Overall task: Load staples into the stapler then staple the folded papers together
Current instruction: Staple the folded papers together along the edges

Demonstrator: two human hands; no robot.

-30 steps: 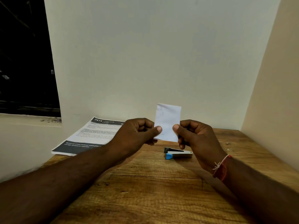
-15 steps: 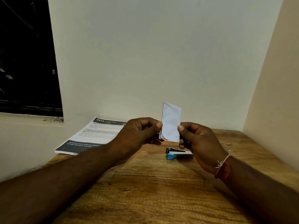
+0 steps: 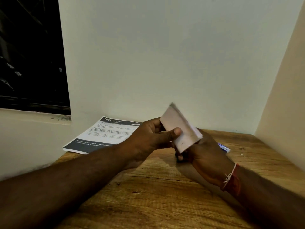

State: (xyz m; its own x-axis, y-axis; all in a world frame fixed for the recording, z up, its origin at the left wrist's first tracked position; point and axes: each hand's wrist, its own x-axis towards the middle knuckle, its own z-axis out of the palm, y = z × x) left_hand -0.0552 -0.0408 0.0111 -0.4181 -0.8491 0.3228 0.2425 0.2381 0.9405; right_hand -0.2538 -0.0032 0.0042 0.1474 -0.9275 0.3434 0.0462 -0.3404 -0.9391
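Note:
My left hand [image 3: 148,138] holds the folded white papers [image 3: 181,131] tilted above the table, thumb pressed on their front face. My right hand [image 3: 206,156] sits low, just behind and under the papers. Its fingers curl round the dark end of the stapler [image 3: 178,159] on the wooden table [image 3: 156,195]. The hand and the papers hide the rest of the stapler. A small blue and white object [image 3: 224,147], possibly the staple box, pokes out behind my right hand.
A printed sheet with a dark header and footer [image 3: 105,134] lies at the table's back left, overhanging the edge. Walls close the table in at the back and right. A dark window [image 3: 31,55] is on the left.
The papers have tilted from upright to slanting right and now sit in my left hand alone. My right hand let go of them and dropped onto the stapler.

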